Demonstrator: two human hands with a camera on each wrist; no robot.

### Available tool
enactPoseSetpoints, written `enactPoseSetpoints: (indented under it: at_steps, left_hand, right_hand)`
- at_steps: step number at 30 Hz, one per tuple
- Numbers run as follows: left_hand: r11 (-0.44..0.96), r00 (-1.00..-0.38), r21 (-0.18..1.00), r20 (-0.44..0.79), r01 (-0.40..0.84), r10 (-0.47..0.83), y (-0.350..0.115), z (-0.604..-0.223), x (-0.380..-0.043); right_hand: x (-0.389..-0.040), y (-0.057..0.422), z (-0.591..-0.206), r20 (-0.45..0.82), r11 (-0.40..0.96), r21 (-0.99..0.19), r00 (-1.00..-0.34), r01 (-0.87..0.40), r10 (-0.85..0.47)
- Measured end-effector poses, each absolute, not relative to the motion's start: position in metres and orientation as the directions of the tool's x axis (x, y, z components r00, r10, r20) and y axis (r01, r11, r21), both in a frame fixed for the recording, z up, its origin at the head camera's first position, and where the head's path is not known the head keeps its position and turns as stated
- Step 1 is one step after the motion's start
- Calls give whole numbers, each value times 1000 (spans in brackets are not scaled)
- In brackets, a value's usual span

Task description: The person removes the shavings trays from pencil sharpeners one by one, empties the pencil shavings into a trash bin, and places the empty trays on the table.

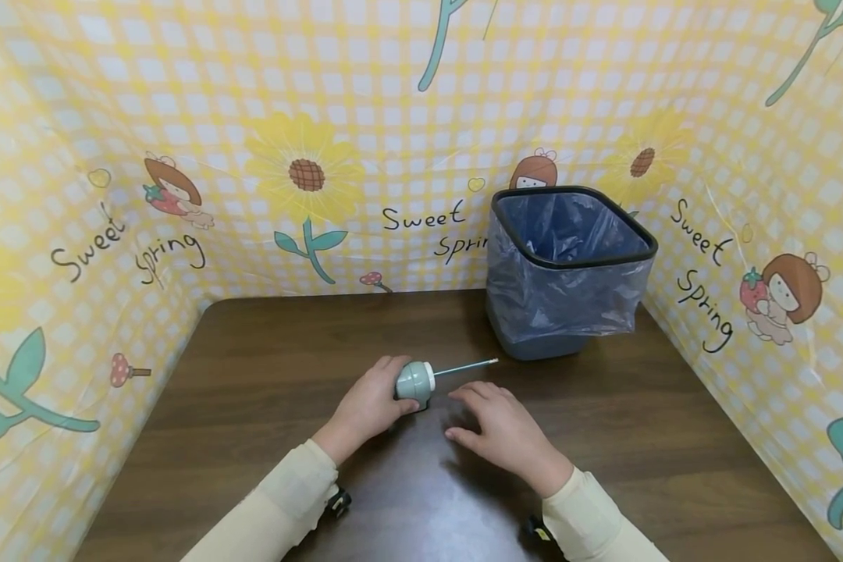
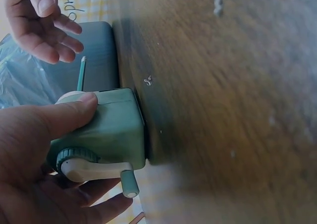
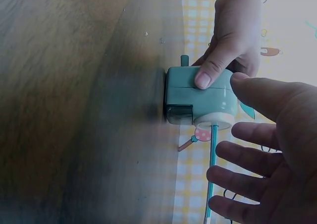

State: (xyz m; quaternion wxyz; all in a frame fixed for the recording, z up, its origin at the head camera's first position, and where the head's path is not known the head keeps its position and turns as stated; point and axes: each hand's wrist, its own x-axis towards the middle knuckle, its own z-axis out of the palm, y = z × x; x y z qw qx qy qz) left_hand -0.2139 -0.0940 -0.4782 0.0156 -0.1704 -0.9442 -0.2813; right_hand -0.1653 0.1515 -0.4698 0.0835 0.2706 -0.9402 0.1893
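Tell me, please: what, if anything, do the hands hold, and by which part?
The left hand holds the green sharpener by its body, toward the end with the crank. The right hand, near the pencil, holds nothing.

Surface (image 1: 253, 398): dark brown wood grain, far left corner rounded, pale sheen toward the near side.
Sharpener (image 1: 414, 382): green, base down, around mid-surface.
Bin (image 1: 544, 348): grey, upright, far right, by the back edge.
Bits (image 2: 148, 80): small, pale, scattered; material unclear.
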Motion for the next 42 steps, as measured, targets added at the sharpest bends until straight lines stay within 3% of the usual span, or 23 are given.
enactPoseSetpoints:
  at_steps: [20, 42]
  left_hand:
    - [763, -946, 562, 134, 318, 295, -100, -464, -213]
    - [740, -940, 581, 171, 339, 296, -106, -438, -190]
  right_hand:
    - [-165, 151, -470, 255, 782, -293, -833, -551, -491]
    - [-163, 150, -474, 231, 772, -379, -860, -511, -455]
